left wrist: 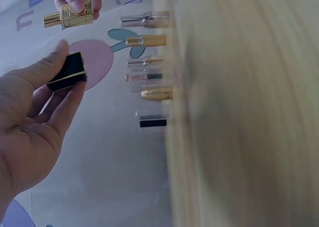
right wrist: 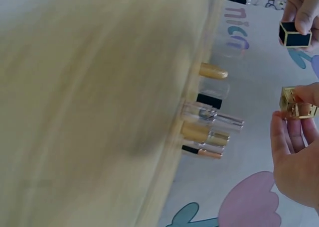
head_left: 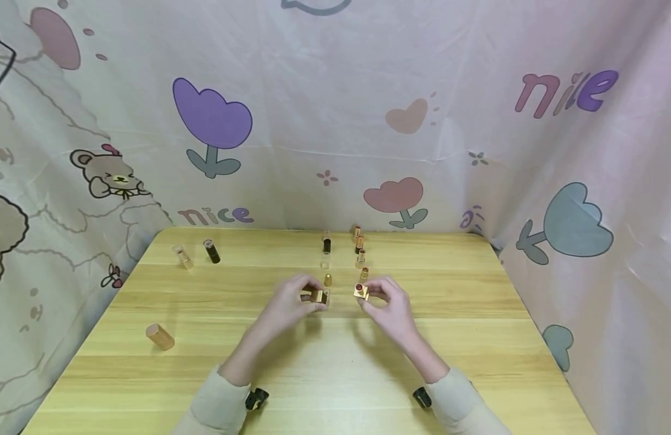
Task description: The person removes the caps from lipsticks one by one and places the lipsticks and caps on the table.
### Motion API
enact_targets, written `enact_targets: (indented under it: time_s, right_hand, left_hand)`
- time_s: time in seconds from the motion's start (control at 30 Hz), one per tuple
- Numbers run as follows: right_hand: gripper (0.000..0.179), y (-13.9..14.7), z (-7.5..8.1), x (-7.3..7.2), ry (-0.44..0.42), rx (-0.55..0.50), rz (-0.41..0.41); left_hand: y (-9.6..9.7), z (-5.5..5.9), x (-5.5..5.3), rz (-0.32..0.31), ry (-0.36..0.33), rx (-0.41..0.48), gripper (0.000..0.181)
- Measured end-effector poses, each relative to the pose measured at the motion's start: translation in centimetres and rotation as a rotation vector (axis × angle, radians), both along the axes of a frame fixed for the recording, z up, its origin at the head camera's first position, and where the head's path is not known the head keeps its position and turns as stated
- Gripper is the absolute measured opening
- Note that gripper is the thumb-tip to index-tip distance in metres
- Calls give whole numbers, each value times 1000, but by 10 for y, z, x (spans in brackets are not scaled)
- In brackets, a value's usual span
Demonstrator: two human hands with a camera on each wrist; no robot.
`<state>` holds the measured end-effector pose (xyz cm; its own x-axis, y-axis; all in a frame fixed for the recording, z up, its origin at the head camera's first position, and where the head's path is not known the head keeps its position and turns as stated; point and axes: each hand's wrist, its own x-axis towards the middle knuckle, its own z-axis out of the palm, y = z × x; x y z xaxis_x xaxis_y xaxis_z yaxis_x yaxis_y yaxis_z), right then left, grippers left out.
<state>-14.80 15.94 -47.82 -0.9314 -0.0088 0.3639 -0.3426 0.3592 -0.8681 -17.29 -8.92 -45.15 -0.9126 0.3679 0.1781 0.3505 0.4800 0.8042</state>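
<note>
My left hand (head_left: 293, 300) holds a square black-and-gold lipstick cap (left wrist: 70, 71) between thumb and fingers, up off the table. Opposite it, my right hand (head_left: 390, 304) pinches a square gold lipstick base (head_left: 361, 294), its red bullet tip pointing up in the head view. A gap separates cap and base. Beyond the left hand stand a bullet-shaped gold cap (head_left: 327, 280), a clear cap (head_left: 326, 262) and a black cap (head_left: 327, 246) in a line. Past the right hand runs a line of several uncapped lipsticks (head_left: 361, 259).
At the table's left lie a rose-gold faceted tube (head_left: 160, 336), a clear-capped pinkish lipstick (head_left: 183, 258) and a black tube (head_left: 211, 251) with a clear end. Behind the wooden table (head_left: 444, 362) hangs a printed curtain (head_left: 314, 121), with another along each side.
</note>
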Motion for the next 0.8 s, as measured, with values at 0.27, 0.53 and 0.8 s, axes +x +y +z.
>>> enact_targets:
  time_s: [0.27, 0.53, 0.8]
  right_hand:
    - [31, 11, -8, 0, -102, 108, 8]
    - [30, 17, -13, -3, -260, 224, 53]
    - [30, 19, -15, -3, -327, 336, 79]
  left_hand:
    - [10, -9, 0, -75, -19, -149, 37]
    - [15, -17, -1, -111, -46, -251, 33]
    - [20, -23, -3, -125, 9, -346, 31]
